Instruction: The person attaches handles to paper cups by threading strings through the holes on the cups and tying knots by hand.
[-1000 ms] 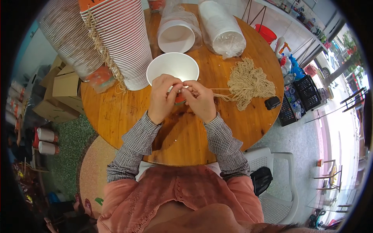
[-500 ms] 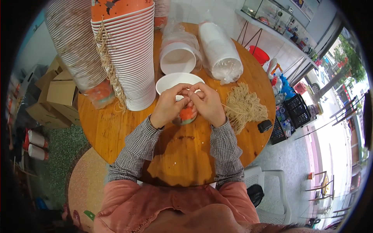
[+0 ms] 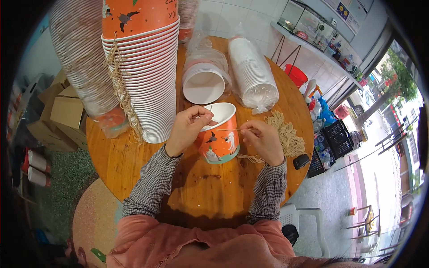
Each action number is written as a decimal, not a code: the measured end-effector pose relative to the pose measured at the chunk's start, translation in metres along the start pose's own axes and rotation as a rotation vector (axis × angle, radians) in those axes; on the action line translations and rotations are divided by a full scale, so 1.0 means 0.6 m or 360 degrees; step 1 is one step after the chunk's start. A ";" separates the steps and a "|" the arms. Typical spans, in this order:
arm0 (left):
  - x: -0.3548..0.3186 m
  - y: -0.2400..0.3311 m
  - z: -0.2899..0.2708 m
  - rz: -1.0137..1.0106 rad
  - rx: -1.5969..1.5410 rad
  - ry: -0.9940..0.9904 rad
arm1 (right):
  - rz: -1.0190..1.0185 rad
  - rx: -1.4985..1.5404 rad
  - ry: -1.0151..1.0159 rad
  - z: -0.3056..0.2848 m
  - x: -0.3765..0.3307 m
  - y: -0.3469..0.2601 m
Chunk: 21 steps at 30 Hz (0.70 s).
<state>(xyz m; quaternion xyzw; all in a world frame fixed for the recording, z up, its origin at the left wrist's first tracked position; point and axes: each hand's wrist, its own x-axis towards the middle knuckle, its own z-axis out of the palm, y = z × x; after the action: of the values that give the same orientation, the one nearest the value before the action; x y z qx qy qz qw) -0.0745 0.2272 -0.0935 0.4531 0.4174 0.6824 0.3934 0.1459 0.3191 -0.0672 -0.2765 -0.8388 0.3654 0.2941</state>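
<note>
Orange bucket (image 3: 219,145) — partly hidden by left hand (image 3: 185,128); tall stack (image 3: 149,85) — cropped above.

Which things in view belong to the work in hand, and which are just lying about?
Likely in use:
cup, left hand at its rim
string, pinched by right hand
twine pile
cup stack

Apparently lying about:
red bucket
black crates
cardboard boxes
white chair

Head-worn fisheye, looking down, near, rim unclear
</note>
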 end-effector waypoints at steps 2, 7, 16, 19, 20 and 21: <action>-0.003 0.001 0.000 0.0010 0.0074 -0.0040 | -0.0147 -0.0053 0.0026 0.005 -0.003 -0.013; -0.016 0.006 0.012 -0.0068 -0.0006 -0.0193 | -0.0635 -0.0220 0.0162 0.029 -0.013 -0.075; -0.029 0.027 0.012 0.0051 0.0125 -0.0143 | -0.0609 -0.0341 0.0258 0.027 -0.009 -0.065; -0.028 0.039 0.023 0.0435 0.0178 0.0252 | -0.0461 -0.0254 0.0400 0.057 0.002 -0.058; -0.028 0.038 0.026 0.0651 0.0279 0.0352 | -0.0322 -0.0049 0.0478 0.075 0.005 -0.052; -0.031 0.037 0.026 0.0815 0.0524 0.0365 | -0.0187 0.0161 0.0546 0.086 0.009 -0.049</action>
<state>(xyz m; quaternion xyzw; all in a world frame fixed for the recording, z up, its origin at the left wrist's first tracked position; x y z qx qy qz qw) -0.0581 0.2057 -0.0746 0.5210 0.4363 0.7291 0.0809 0.0989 0.2824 -0.0717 -0.2701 -0.7715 0.3369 0.4672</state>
